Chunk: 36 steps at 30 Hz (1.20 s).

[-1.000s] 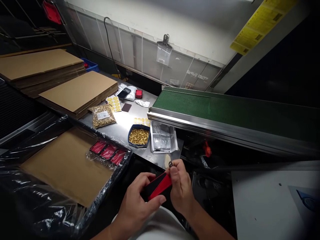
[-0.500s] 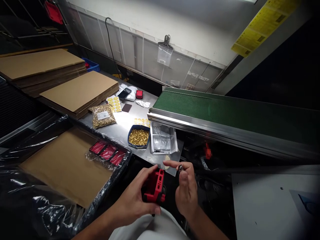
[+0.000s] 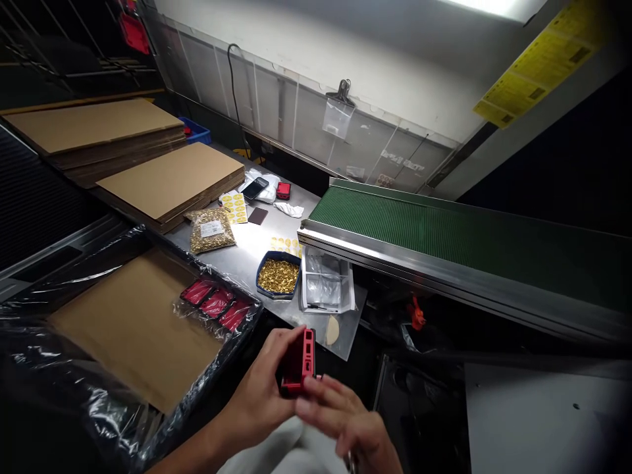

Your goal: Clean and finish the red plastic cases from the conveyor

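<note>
My left hand (image 3: 259, 398) is closed around a small red and black plastic housing (image 3: 299, 361), held upright close to my body. My right hand (image 3: 340, 416) lies just under it, fingers stretched toward its lower edge and touching it. A small shiny metal piece (image 3: 351, 462) shows at the thumb side of that hand, near the frame's bottom edge. On the steel bench beyond stand a blue tray of small gold parts (image 3: 277, 276) and a pile of clear plastic bags (image 3: 326, 289).
A green conveyor belt (image 3: 419, 224) runs off to the right. At the left, a plastic-lined bin holds a cardboard sheet (image 3: 133, 322) and wrapped red parts (image 3: 217, 303). Flat cardboard stacks (image 3: 168, 178), a bag of gold parts (image 3: 212, 230), yellow stickers (image 3: 236, 206) and a phone (image 3: 254, 187) lie farther back.
My left hand turned the red housing from flat to upright. My right hand dropped from above the housing to below it, and its fingers stretched out. The view shifted slightly.
</note>
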Motion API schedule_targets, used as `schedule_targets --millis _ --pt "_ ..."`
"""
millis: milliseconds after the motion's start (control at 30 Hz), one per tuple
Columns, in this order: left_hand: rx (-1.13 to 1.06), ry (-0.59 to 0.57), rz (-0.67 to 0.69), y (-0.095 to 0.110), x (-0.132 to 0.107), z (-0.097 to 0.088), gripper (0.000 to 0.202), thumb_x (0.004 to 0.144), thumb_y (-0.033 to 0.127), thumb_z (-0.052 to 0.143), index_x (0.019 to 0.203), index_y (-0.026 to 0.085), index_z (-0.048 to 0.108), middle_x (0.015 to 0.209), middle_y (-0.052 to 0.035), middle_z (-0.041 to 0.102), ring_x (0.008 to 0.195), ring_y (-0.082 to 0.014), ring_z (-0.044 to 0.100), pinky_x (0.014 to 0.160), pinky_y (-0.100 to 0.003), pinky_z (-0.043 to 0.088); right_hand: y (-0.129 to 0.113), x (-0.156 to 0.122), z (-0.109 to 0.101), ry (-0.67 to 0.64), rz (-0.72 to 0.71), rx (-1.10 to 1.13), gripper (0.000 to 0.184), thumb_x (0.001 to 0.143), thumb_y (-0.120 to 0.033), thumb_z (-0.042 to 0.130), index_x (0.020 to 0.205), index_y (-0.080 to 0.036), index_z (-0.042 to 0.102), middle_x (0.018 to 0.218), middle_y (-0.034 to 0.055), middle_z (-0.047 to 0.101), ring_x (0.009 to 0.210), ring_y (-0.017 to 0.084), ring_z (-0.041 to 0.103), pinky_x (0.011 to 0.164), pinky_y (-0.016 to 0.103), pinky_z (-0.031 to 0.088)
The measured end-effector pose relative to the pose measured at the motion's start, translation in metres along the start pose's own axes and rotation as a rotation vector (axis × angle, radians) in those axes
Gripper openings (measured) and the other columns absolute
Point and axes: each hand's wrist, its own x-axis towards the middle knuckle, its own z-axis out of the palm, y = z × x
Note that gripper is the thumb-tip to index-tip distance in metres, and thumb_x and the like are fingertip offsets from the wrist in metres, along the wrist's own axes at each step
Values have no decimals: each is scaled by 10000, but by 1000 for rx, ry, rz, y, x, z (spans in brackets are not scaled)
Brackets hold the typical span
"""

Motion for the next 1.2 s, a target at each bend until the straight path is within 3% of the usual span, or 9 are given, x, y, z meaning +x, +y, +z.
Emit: schedule_targets --millis 67,133,267,367,500,600,833,1067,1200 --pt "108 40 28 2 3 -2 771 782 238 751 1436 367 362 1290 -65 405 1141 -258 485 974 -356 452 -1 -1 1 104 2 55 419 906 -653 444 778 -266 543 947 41 738 1015 290 658 984 532 448" --pt "175 65 35 5 8 -3 844 752 250 793 1448 372 332 1315 -66 372 1154 -260 475 966 -343 459 1 4 -3 307 16 62 377 943 -616 391 876 -273 532 846 38 716 923 265 654 894 484 486" --pt "223 100 73 9 18 -4 887 668 171 832 1401 367 373 1318 -58 380 1194 -274 458 1022 -356 431 31 24 -24 437 178 -169 237 990 -400 415 1006 -224 572 961 74 627 978 221 589 888 379 456" --pt "43 75 66 4 23 -6 810 667 189 820 1364 322 428 1319 -85 429 1231 -319 450 1059 -423 399 86 36 -42 313 230 -493 217 947 -392 509 984 -202 607 993 78 586 976 225 555 870 363 450" --pt "-806 -135 -169 -8 20 -11 765 736 434 763 1394 203 447 1285 -162 530 1194 -395 508 1035 -543 406 170 49 -53 56 323 -873 234 952 -372 485 911 -183 617 945 76 593 957 236 547 831 354 453" --pt "-1123 -154 -166 -9 14 -14 760 761 460 716 1411 159 460 1403 -196 449 1230 -415 472 1062 -627 336 217 60 -52 -18 357 -944 162 894 -306 570 877 -158 632 926 94 613 940 258 549 811 352 433" --pt "-1169 -89 -87 -1 1 -15 704 803 466 674 1434 272 429 1380 -148 462 1202 -365 485 1032 -672 335 275 73 -46 -67 380 -1051 174 886 -296 593 929 -140 655 960 123 616 982 292 540 826 356 391" --pt "-1229 128 -207 -5 -19 -8 584 893 527 521 1342 154 536 1345 -197 489 1183 -372 501 1069 -661 293 301 72 -45 -22 335 -1103 223 911 -353 577 963 -139 615 964 116 588 939 286 499 812 368 366" --pt "-1185 185 -189 5 -23 -8 630 848 485 578 1408 214 473 1354 -191 483 1175 -377 495 1030 -646 333 313 65 -45 13 310 -1059 294 912 -405 573 1005 -128 608 973 123 575 951 293 477 844 383 361"
